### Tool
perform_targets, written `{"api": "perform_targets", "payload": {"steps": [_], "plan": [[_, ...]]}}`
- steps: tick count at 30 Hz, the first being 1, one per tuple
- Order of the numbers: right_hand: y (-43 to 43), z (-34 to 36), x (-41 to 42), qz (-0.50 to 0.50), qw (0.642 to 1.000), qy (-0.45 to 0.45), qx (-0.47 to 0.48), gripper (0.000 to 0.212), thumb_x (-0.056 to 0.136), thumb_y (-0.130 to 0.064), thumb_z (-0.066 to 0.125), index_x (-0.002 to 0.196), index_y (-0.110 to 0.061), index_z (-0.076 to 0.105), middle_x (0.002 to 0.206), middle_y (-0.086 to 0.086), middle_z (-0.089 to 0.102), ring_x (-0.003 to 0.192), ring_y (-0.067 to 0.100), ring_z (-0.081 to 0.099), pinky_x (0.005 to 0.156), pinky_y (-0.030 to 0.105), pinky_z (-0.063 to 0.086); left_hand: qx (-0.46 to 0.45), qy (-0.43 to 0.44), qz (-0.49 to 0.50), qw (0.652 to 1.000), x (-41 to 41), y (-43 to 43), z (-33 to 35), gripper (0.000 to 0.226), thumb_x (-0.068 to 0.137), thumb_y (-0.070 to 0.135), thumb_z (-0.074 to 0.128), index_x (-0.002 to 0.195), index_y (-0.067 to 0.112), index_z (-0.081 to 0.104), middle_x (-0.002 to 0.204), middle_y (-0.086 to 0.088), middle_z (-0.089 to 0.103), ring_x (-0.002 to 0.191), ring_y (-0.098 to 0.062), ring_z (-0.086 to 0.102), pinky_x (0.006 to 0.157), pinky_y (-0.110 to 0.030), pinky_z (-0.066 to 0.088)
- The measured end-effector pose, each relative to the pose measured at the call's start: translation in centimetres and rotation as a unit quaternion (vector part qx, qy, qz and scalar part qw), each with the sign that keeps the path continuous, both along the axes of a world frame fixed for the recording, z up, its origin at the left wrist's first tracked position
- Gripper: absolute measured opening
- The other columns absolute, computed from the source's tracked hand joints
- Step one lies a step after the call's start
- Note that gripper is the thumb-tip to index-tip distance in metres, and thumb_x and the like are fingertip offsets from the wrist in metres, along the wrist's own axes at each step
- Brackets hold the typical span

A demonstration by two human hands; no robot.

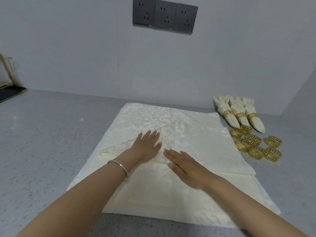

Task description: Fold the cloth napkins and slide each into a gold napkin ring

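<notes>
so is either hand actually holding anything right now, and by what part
Nothing is held. The left hand and right hand lie flat, fingers straight, on the folded napkin near its middle, touching it without gripping.

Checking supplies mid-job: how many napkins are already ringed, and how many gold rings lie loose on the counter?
Ringed napkins: 3
Loose gold rings: 7
Total: 10
The flat napkins in the middle overlap; their number cannot be told.
</notes>
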State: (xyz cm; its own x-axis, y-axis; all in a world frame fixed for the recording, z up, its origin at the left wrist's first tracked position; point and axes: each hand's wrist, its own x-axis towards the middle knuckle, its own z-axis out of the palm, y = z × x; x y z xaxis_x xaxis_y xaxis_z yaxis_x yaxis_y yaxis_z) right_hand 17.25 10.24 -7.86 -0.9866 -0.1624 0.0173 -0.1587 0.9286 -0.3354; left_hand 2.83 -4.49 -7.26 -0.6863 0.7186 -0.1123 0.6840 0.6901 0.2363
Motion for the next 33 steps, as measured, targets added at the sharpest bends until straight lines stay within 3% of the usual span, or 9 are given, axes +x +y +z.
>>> {"api": "perform_targets", "payload": {"steps": [3, 7, 10, 14, 20, 24, 28, 33], "plan": [[2.3, 1.6, -0.7, -0.057, 0.996, 0.031, -0.062, 0.043, 0.103, -0.033, 0.03, 0.144, -0.025, 0.037, 0.143, -0.024, 0.026, 0.137, -0.007, 0.02, 0.115, 0.018, 0.004, 0.019, -0.015, -0.011, 1.0, -0.2, 2.9, 0.2, 0.054, 0.104, 0.039, 0.011, 0.153, 0.02, 0.0, 0.16, 0.003, -0.006, 0.147, -0.015, -0.011, 0.119, -0.037, -0.009], [9.2, 3.0, -2.5, -0.204, 0.96, 0.048, -0.185, 0.034, 0.099, -0.03, 0.044, 0.13, -0.021, 0.054, 0.14, -0.006, 0.049, 0.131, 0.011, 0.043, 0.109, 0.024, 0.029, 0.047, -0.002, 0.013, 0.999, -0.3, 5.7, -0.6, 0.056, 0.103, 0.042, 0.014, 0.153, 0.02, 0.005, 0.161, 0.001, -0.002, 0.147, -0.017, -0.009, 0.119, -0.04, -0.008], [14.1, 3.4, -4.1, -0.271, 0.956, 0.032, -0.111, 0.041, 0.094, -0.032, 0.054, 0.133, -0.017, 0.049, 0.142, 0.002, 0.045, 0.131, 0.02, 0.042, 0.102, 0.022, 0.03, 0.047, 0.046, 0.03, 0.997, 0.1, 6.3, -1.8, 0.061, 0.101, 0.048, 0.017, 0.153, 0.02, 0.006, 0.161, 0.002, 0.0, 0.148, -0.016, -0.007, 0.119, -0.042, -0.007], [17.3, 4.0, -6.3, -0.287, 0.953, -0.096, -0.005, 0.065, 0.093, -0.046, 0.053, 0.146, -0.015, 0.031, 0.155, 0.003, 0.025, 0.141, 0.022, 0.025, 0.111, 0.03, 0.02, 0.044, 0.074, 0.03, 0.996, 0.1, 6.3, -2.3, 0.067, 0.098, 0.056, 0.018, 0.153, 0.022, 0.004, 0.161, 0.003, -0.002, 0.148, -0.016, -0.007, 0.119, -0.043, -0.006], [19.1, 4.4, -7.3, -0.306, 0.946, -0.075, 0.072, 0.089, 0.068, -0.076, 0.059, 0.137, -0.022, 0.042, 0.137, 0.003, 0.047, 0.126, 0.024, 0.044, 0.105, 0.036, 0.035, 0.052, 0.066, 0.031, 0.996, 0.4, 6.1, -2.0, 0.078, 0.092, 0.068, 0.021, 0.153, 0.023, 0.004, 0.161, 0.004, -0.001, 0.148, -0.014, -0.007, 0.119, -0.043, -0.007], [20.1, 4.8, -6.6, -0.315, 0.933, -0.078, 0.153, 0.092, 0.066, -0.086, 0.046, 0.133, -0.023, 0.045, 0.139, 0.006, 0.041, 0.135, 0.026, 0.029, 0.114, 0.04, 0.018, 0.052, 0.067, 0.036, 0.996, 0.4, 6.2, -2.0, 0.08, 0.09, 0.07, 0.021, 0.153, 0.023, 0.005, 0.161, 0.004, 0.0, 0.148, -0.014, -0.007, 0.119, -0.043, -0.006], [20.8, 4.7, -6.4, -0.318, 0.928, -0.089, 0.174, 0.096, 0.067, -0.087, 0.041, 0.135, -0.02, 0.043, 0.142, 0.008, 0.034, 0.137, 0.027, 0.022, 0.114, 0.042, 0.013, 0.046, 0.069, 0.037, 0.996, 0.3, 6.3, -2.1, 0.079, 0.091, 0.07, 0.02, 0.153, 0.024, 0.004, 0.161, 0.005, -0.001, 0.147, -0.013, -0.008, 0.119, -0.043, -0.006], [21.6, 4.5, -6.7, -0.351, 0.927, -0.106, 0.085, 0.111, 0.051, -0.094, 0.048, 0.134, -0.022, 0.037, 0.143, 0.005, 0.037, 0.139, 0.028, 0.021, 0.116, 0.043, 0.015, 0.042, 0.068, 0.036, 0.996, 0.3, 6.3, -2.1, 0.079, 0.09, 0.07, 0.019, 0.153, 0.024, 0.004, 0.161, 0.005, -0.002, 0.147, -0.013, -0.008, 0.119, -0.042, -0.007]]}}
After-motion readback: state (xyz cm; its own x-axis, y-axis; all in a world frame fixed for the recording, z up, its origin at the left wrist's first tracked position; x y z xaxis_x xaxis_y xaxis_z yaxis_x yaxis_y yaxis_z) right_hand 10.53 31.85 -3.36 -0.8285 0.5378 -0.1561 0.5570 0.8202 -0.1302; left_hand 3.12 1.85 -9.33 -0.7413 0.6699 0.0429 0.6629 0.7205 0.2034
